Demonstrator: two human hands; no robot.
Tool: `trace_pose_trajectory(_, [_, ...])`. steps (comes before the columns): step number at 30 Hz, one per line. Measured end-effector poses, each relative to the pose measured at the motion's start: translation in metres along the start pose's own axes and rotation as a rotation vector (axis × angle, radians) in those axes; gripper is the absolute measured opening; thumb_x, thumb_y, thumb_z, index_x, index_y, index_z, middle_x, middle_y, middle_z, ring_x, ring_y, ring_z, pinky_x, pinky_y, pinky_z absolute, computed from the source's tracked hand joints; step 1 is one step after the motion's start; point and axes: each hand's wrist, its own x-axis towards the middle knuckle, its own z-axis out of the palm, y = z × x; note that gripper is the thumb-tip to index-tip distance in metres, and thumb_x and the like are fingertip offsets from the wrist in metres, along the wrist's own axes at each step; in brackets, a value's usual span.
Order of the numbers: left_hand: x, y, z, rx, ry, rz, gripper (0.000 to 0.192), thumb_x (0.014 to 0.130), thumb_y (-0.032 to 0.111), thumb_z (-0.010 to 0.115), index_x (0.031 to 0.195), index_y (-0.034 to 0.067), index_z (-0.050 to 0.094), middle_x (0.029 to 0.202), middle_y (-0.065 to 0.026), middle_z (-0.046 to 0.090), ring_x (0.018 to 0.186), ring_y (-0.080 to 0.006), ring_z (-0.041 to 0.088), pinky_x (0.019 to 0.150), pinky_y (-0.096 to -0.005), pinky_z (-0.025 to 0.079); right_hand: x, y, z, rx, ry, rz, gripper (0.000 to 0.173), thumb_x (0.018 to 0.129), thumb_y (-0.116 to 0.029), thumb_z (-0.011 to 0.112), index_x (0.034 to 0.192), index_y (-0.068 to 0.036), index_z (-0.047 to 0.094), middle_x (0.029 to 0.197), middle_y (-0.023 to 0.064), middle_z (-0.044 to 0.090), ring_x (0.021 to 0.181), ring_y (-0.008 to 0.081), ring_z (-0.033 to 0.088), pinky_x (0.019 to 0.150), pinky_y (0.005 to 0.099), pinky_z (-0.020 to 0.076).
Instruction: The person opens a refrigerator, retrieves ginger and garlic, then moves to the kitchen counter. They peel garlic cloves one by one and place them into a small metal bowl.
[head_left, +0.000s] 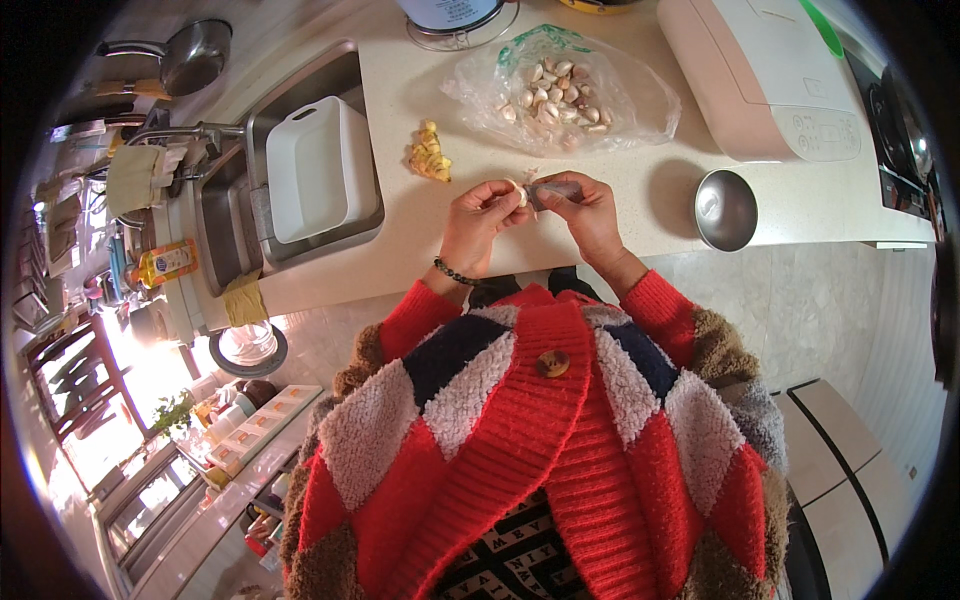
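Note:
Between the fingertips of my left hand (484, 214) is a pale garlic clove (520, 195). My right hand (589, 214) grips a small grey blade-like tool (556, 193), its end touching the clove; what kind of tool it is I cannot tell. Bits of garlic skin (531, 175) lie on the counter just beyond my fingers. A clear plastic bag (645, 112) lies spread out past my hands, with several garlic cloves (555, 94) in it. A piece of ginger root (430, 154) rests to the left of the bag. At the right, a metal bowl (726, 210) stands near the counter's front edge.
A white plastic basin (311, 176) sits in the steel sink (367, 202) at the left, beside the faucet (187, 131). A white countertop appliance (757, 82) stands at the back right. A round container on a wire rack (461, 41) is at the top. A yellow cloth (245, 298) hangs over the counter edge.

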Motion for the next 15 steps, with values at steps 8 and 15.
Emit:
trace_pose_trajectory(8, [-0.004,0.008,-0.001,0.129,-0.021,0.087,0.02,0.086,0.004,0.06,0.104,-0.002,0.059,0.09,-0.007,0.064,0.079,-0.0124,0.062,0.074,-0.0244,0.051,-0.002,-0.007,0.001,0.004,-0.045,-0.012,0.012,0.081,-0.002,0.064,0.093,0.001,0.065,0.083,0.0038,0.066,0.071,0.008,0.058,0.066,0.0224,0.0468])
trace_pose_trajectory(15, [-0.005,0.005,-0.007,0.27,-0.029,0.137,0.025,0.082,0.002,0.063,0.106,-0.002,0.06,0.095,-0.0071,0.064,0.078,-0.0112,0.061,0.071,-0.0248,0.052,-0.001,-0.01,-0.001,-0.015,-0.091,0.028,0.016,0.082,-0.002,0.063,0.097,0.002,0.064,0.089,0.0063,0.067,0.077,0.0116,0.061,0.072,0.0251,0.0497])
